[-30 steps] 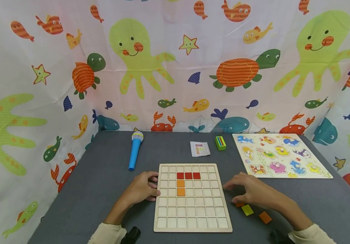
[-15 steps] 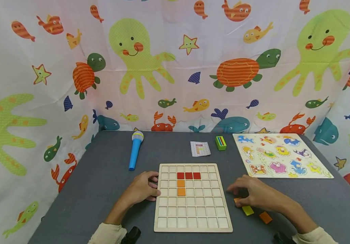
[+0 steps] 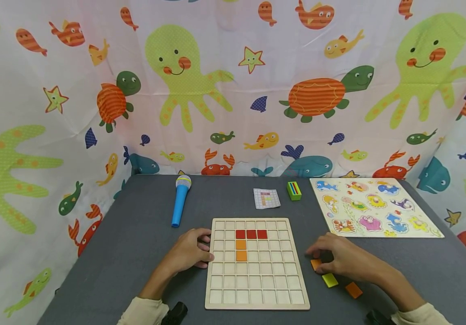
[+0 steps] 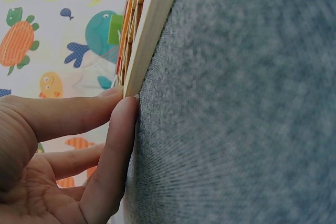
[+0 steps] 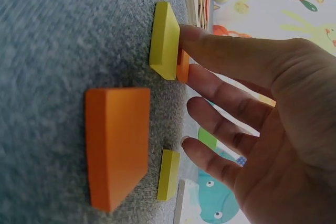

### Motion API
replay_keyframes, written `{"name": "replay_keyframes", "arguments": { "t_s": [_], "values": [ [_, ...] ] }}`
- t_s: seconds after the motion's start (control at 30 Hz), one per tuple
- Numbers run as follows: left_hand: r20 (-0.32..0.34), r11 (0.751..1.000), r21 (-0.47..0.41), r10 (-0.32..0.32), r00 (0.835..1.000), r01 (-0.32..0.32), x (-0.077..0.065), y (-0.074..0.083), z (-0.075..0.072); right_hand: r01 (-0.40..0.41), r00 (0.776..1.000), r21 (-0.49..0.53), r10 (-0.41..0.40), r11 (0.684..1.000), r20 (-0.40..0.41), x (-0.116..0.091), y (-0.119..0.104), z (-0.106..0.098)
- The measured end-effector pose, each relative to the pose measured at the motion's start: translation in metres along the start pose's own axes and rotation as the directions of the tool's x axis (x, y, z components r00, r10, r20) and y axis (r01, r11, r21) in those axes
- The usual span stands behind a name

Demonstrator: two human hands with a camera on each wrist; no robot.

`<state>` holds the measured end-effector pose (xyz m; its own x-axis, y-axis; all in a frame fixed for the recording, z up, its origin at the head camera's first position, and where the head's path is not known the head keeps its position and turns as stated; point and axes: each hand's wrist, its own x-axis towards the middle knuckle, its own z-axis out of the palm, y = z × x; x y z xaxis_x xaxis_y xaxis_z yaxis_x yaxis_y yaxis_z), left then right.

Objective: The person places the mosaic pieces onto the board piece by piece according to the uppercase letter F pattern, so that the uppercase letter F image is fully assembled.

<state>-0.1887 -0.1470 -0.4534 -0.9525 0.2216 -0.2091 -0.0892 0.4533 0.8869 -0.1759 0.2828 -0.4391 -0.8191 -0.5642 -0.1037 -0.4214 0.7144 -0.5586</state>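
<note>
My left hand holds the left edge of the wooden grid board, with thumb and index finger meeting at its rim in the left wrist view. Three red tiles and two orange tiles sit in the board's cells. Right of the board, my right hand is over a loose orange tile, its thumb touching or very near it. The fingers are spread apart. Close to that thumb lies a yellow-green tile; another orange tile lies nearer the wrist.
Behind the board are a small printed pattern card and a striped green block. A blue toy microphone lies at the back left. An animal puzzle board lies at the back right, before a printed curtain.
My right hand has drawn slightly right, away from the board. More of the orange tile by its thumb now shows. The left hand and the board have stayed still.
</note>
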Motion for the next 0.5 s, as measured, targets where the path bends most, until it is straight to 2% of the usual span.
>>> {"name": "replay_keyframes", "arguments": {
  "t_s": [0.5],
  "values": [
    [0.004,1.000,-0.011,0.013,1.000,-0.013,0.0000,-0.0015,-0.0005,0.039,0.999,-0.058,-0.040,0.998,-0.010,-0.0031,0.0016,-0.0017]
  ]
}}
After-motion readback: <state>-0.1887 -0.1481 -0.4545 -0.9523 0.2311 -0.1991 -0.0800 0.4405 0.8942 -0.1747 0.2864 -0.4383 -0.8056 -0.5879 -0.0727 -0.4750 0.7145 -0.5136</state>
